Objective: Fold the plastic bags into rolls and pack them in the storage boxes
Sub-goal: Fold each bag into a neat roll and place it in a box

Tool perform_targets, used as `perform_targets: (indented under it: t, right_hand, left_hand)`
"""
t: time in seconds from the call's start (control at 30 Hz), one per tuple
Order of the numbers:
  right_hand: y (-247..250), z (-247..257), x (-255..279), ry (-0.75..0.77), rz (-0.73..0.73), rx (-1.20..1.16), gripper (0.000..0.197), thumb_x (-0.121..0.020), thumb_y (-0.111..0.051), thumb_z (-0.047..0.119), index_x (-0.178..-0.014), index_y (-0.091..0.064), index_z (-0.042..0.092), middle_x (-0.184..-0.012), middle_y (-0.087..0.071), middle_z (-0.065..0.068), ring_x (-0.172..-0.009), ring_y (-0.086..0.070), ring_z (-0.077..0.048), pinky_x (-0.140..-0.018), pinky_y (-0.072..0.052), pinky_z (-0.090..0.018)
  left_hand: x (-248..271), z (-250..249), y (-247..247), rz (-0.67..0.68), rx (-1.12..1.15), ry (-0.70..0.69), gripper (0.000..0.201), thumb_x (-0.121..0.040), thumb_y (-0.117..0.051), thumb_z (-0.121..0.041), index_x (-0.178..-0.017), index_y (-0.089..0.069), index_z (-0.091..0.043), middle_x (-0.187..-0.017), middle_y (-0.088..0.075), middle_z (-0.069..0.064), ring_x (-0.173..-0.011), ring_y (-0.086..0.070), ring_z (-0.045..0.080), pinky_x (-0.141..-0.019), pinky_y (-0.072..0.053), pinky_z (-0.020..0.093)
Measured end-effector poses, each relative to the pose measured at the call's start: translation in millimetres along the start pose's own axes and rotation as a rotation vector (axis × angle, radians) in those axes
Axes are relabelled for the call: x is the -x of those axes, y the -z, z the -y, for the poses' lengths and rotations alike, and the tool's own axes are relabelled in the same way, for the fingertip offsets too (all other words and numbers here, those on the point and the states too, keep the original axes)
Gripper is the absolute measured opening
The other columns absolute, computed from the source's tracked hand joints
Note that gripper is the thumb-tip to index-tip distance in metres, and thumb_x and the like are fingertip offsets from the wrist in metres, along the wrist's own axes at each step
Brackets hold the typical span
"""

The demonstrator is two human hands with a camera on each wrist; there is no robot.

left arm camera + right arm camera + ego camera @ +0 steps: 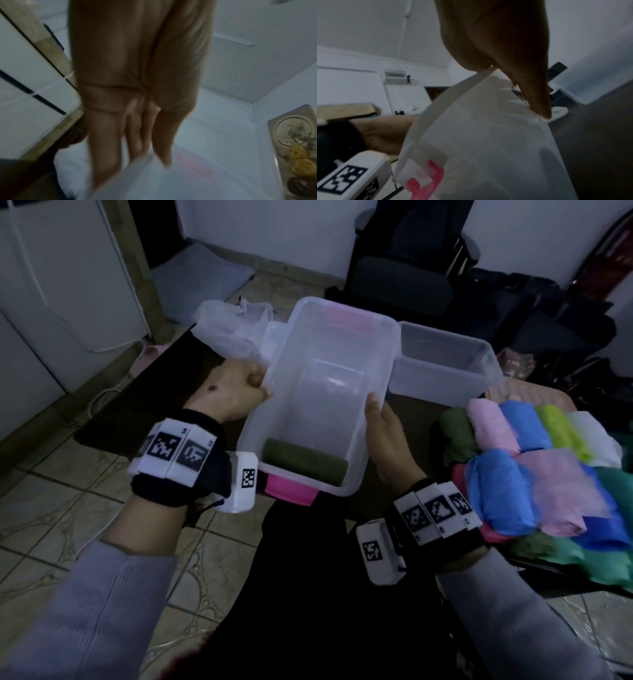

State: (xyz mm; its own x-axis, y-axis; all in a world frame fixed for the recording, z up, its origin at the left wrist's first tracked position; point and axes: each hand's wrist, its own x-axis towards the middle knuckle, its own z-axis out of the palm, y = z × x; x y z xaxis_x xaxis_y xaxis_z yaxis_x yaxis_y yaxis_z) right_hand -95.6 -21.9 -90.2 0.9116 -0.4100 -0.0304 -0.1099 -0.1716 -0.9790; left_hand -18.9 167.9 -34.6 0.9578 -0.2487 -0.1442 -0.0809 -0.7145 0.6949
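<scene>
Left hand (230,393) fingers (102,138) and right hand (388,440) grip opposite long rims of clear storage box (329,364), raised above desk (144,402). Inside, near end: dark green roll (305,461). Coloured rolls (534,467) stacked right.

The head view looks steeply down from above at both hands gripping a clear storage box (322,392) over the lap. Each wrist view sits close behind its palm, looking up along the fingers toward walls and ceiling. All three share the box's rim.
</scene>
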Motion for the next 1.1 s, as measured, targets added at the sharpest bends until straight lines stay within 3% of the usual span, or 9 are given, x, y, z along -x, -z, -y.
perform_targets:
  t: [0.07,0.2,0.3,0.43,0.53,0.8,0.93,1.03,1.1]
  right_hand:
    - [-1.5,2.1,2.4,-0.111,0.017,-0.108,0.050,-0.101,-0.024,0.042,-0.137,-0.045,0.015,-0.129,-0.058,-0.007,-0.114,-0.057,-0.022,-0.095,-0.049,-0.039]
    - [-9.2,10.5,-0.4,-0.208,0.024,-0.138,0.051,-0.102,-0.021,0.043,-0.134,-0.049,0.015,-0.124,-0.061,-0.008,-0.111,-0.059,-0.025,-0.082,-0.051,-0.034]
    - [-20.4,14.1,-2.8,-0.206,0.069,-0.088,0.052,-0.102,-0.021,0.041,-0.138,-0.044,0.012,-0.128,-0.058,-0.011,-0.115,-0.056,-0.027,-0.090,-0.049,-0.037]
    - [-34.2,15.9,-8.3,-0.293,0.118,-0.091,0.054,-0.102,-0.021,0.041,-0.141,-0.039,0.008,-0.136,-0.052,-0.011,-0.122,-0.051,-0.028,-0.087,-0.044,-0.033]
    - [-43.2,14.8,-12.7,-0.292,0.120,-0.073,0.057,-0.102,-0.020,0.044,-0.142,-0.037,0.008,-0.138,-0.050,-0.013,-0.124,-0.049,-0.029,-0.104,-0.040,-0.039]
    - [-45.3,16.9,-10.7,-0.325,0.156,-0.184,0.060,-0.100,-0.021,0.050,-0.139,-0.044,0.011,-0.134,-0.053,-0.008,-0.124,-0.049,-0.027,-0.105,-0.040,-0.042]
    - [-18.2,14.5,-15.7,-0.303,0.069,0.045,0.042,-0.103,-0.027,0.033,-0.133,-0.044,0.008,-0.102,-0.052,0.003,-0.095,-0.052,-0.012,-0.091,-0.041,-0.033]
    - [21.9,1.9,-21.9,-0.276,-0.039,0.335,0.040,-0.098,-0.042,0.021,-0.138,-0.042,0.012,-0.130,-0.051,-0.006,-0.115,-0.051,-0.019,-0.093,-0.043,-0.030]
    - [52.2,-7.8,-21.8,-0.285,-0.110,0.612,0.041,-0.095,-0.045,0.020,-0.136,-0.043,0.013,-0.137,-0.044,-0.011,-0.123,-0.046,-0.026,-0.099,-0.042,-0.039]
  left_hand:
    - [5.7,10.0,0.2,0.106,0.018,0.103,0.026,-0.091,-0.057,-0.011,-0.115,-0.065,-0.012,-0.113,-0.066,0.012,-0.100,-0.063,0.029,-0.089,-0.053,0.042]
    - [11.2,19.0,-1.8,0.031,0.065,0.141,0.031,-0.091,-0.057,-0.011,-0.122,-0.062,-0.010,-0.117,-0.065,0.010,-0.104,-0.061,0.026,-0.090,-0.051,0.035]
    - [11.9,23.5,-1.6,-0.120,0.016,0.164,0.034,-0.094,-0.054,-0.015,-0.127,-0.059,-0.013,-0.126,-0.060,0.008,-0.114,-0.055,0.025,-0.093,-0.042,0.030]
    - [12.1,25.9,-1.9,-0.248,-0.009,0.221,0.035,-0.094,-0.049,-0.018,-0.128,-0.058,-0.022,-0.131,-0.056,0.009,-0.118,-0.053,0.030,-0.099,-0.043,0.040]
    - [12.2,24.4,-4.9,-0.295,-0.046,0.265,0.038,-0.094,-0.045,-0.016,-0.129,-0.056,-0.025,-0.133,-0.053,0.011,-0.117,-0.052,0.034,-0.096,-0.044,0.043]
    - [21.7,21.6,-13.5,-0.442,-0.142,0.277,0.031,-0.094,-0.044,-0.011,-0.120,-0.060,-0.014,-0.124,-0.055,0.020,-0.111,-0.052,0.040,-0.086,-0.041,0.043]
    - [25.2,0.9,-20.7,-0.499,-0.162,0.011,0.043,-0.092,-0.049,-0.012,-0.135,-0.045,-0.006,-0.136,-0.042,0.022,-0.122,-0.042,0.041,-0.098,-0.038,0.051]
    - [40.7,-42.4,-42.7,-0.459,-0.107,-0.282,0.042,-0.094,-0.049,-0.015,-0.135,-0.045,-0.012,-0.139,-0.043,0.011,-0.128,-0.041,0.027,-0.104,-0.034,0.038]
    - [52.0,-71.6,-70.3,-0.288,-0.118,-0.436,0.038,-0.095,-0.046,-0.018,-0.134,-0.046,-0.019,-0.138,-0.044,0.002,-0.127,-0.041,0.018,-0.103,-0.033,0.030]
